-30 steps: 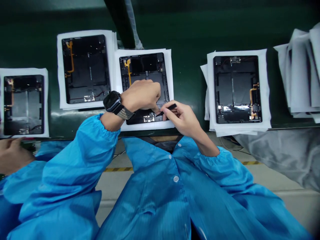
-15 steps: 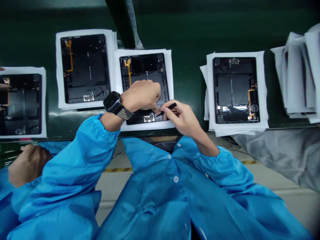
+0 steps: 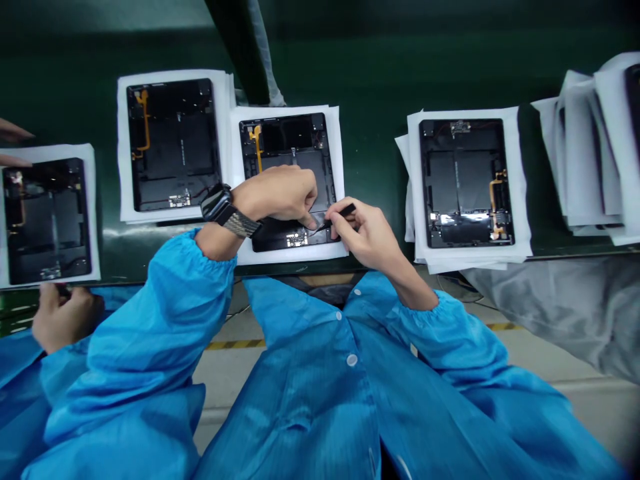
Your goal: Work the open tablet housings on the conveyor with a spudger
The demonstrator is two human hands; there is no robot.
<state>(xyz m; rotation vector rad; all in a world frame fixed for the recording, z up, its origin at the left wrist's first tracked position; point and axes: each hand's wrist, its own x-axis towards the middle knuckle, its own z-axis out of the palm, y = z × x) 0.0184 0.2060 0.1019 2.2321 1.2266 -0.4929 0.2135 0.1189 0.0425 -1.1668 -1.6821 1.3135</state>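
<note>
In front of me lies an opened tablet (image 3: 315,177) with its inner parts showing, on white foam sheets (image 3: 338,160). My left hand (image 3: 280,193), a watch (image 3: 217,203) on its wrist, arches over the tablet. One finger reaches down onto its lower part; the others are curled and partly hidden. Between the fingers of my right hand (image 3: 367,230) are dark tweezers (image 3: 346,211), slanting down to the left. Their thin tip is beside my left fingertip, close to a small circuit board (image 3: 297,239). Whether it touches anything is unclear.
Opened tablets lie on foam at left (image 3: 173,153), right (image 3: 465,180) and far left (image 3: 50,220). A co-worker's hand (image 3: 67,317) is at lower left. Stacked foam sheets (image 3: 585,153) stand far right on the green bench (image 3: 375,73). A dark post (image 3: 240,53) rises behind.
The tweezers' tip now shows beside my left fingertip. Both my hands stay over the tablet. At the far left, the co-worker's lower hand has moved up and right. The view has shifted slightly.
</note>
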